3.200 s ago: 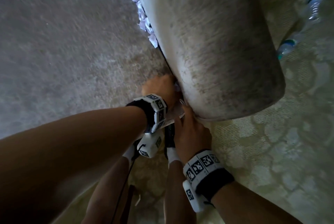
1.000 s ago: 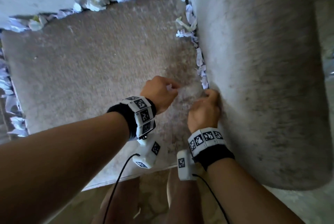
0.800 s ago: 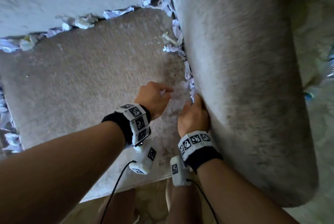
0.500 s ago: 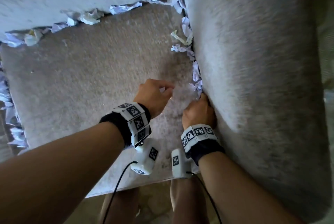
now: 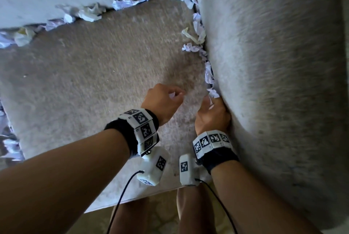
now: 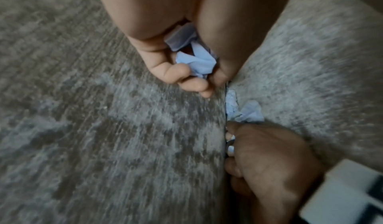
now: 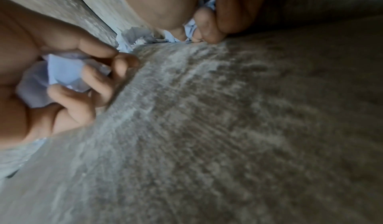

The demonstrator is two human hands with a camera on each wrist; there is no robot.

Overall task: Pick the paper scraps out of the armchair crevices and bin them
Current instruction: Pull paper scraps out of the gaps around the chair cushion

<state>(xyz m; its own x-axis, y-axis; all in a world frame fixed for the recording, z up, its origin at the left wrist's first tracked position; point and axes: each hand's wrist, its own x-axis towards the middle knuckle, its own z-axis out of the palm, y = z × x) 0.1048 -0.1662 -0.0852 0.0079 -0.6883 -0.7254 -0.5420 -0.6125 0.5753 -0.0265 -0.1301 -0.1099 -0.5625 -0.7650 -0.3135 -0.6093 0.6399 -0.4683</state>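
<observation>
clutching paper wad [image 6: 194, 63] in l hand [image 5: 162, 104], r hand [image 5: 211, 114] fingers pinching crevice scraps [image 5: 213, 93]

A pale patterned floor [image 5: 162, 214] is seen at 6 o'clock in the head view; two bare legs [image 5: 194, 213] are stood upon it; white camera housings [image 5: 154, 167] bearing black square markers are hung just above them, towards the centre; black cables [image 5: 120, 196] are led from these down to 6 o'clock; marker bands [image 5: 141, 126] on black straps are worn just above the housings.
</observation>
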